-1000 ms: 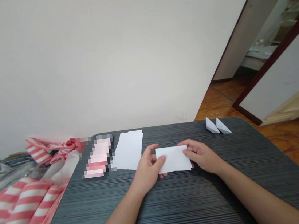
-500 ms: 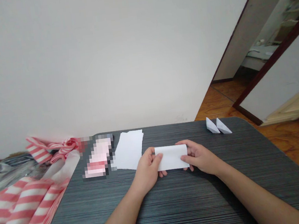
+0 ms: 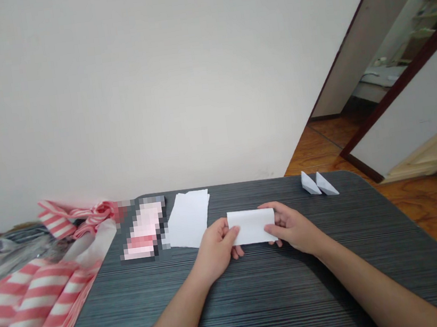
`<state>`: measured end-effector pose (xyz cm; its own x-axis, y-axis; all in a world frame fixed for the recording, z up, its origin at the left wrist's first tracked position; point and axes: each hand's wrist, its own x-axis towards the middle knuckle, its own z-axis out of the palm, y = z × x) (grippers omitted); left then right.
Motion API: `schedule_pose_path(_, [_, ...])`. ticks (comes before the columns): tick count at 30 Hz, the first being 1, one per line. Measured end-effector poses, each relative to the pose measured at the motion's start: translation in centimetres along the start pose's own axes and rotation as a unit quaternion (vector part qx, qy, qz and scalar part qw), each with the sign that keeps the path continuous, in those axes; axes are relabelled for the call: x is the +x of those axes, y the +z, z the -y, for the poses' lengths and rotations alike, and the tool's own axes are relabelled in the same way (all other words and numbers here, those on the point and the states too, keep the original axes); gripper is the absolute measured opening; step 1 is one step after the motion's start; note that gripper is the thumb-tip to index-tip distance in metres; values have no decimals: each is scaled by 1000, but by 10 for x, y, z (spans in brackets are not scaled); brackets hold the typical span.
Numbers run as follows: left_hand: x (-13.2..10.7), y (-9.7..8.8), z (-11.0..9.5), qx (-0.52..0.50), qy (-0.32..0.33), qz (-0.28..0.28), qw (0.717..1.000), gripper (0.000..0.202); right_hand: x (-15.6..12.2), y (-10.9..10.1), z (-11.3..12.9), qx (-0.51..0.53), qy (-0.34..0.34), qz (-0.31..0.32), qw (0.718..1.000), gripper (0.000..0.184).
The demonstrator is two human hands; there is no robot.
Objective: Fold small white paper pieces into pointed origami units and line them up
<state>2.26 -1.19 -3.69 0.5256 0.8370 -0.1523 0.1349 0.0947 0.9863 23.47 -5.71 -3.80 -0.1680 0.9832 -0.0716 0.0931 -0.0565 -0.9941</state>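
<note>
A folded white paper sheet [image 3: 251, 225] is held just above the dark striped table [image 3: 260, 297], near its middle. My left hand [image 3: 216, 250] pinches the sheet's left end between thumb and fingers. My right hand [image 3: 291, 227] pinches its right end the same way. Both hands are closed on the paper, whose long edges run left to right.
A stack of white paper [image 3: 189, 219] lies left of the hands, beside a blurred pink object [image 3: 143, 231]. Two small folded paper shapes [image 3: 318, 183] sit at the far right of the table. Red-and-white striped plastic bags [image 3: 38, 294] crowd the left edge. Wooden floor and a doorway lie to the right.
The paper has been raised and turned slightly away from me, so it looks narrower in height. Both hands kept their grip and shifted a little toward the far side.
</note>
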Motion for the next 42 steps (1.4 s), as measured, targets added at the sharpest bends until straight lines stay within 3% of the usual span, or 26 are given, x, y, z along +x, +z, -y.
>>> schedule_pose_path(10, [-3,1,-4,19,5,-16,1000,24,0,-2,-3,-9,7,-2,1000,46])
schedule_pose_path(20, [-2,1,-1,12,7,-14,1000,27,1,-9,-6,-131,1,-46,990,22])
schedule_pose_path(42, [-2,2,-3,14,-12,-37,999,26,0,-11,-5,-112,-3,-17,994,24])
